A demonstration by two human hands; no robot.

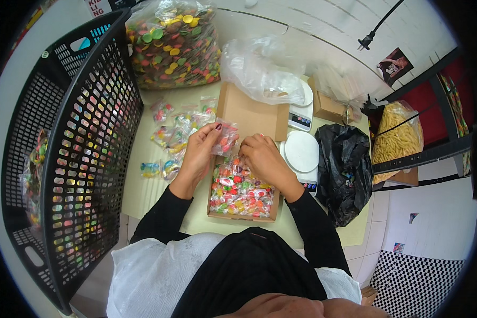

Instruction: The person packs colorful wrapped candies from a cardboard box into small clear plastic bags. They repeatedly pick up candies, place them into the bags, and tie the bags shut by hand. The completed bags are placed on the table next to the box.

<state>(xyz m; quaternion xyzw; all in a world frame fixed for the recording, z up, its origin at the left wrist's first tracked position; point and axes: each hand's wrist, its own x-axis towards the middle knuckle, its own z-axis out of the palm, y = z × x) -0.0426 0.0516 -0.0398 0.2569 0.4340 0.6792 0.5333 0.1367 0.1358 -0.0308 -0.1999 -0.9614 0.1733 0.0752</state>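
Note:
My left hand (pixel 200 149) pinches a small clear zip bag (pixel 225 140) with red and orange candies inside. Just right of it, my right hand (pixel 264 158) hovers over the upper part of an open cardboard box (pixel 242 217). Its fingers are curled and the tips are partly hidden, so whether they grip a candy is unclear. Wrapped candies (pixel 242 194) in many colours fill the box, and its lid (pixel 252 113) is folded back. To the left of my left hand, several filled candy bags (pixel 177 137) lie in a loose pile on the table (pixel 151 198).
A black perforated plastic basket (pixel 91 159) stands at the left. Behind are a large bag of coloured discs (pixel 175 51) and a clear plastic bag (pixel 258 67). Two digital scales, one nearer (pixel 302 153) and one farther (pixel 301 117), sit beside a black plastic bag (pixel 344 171). A plug (pixel 366 41) hangs above.

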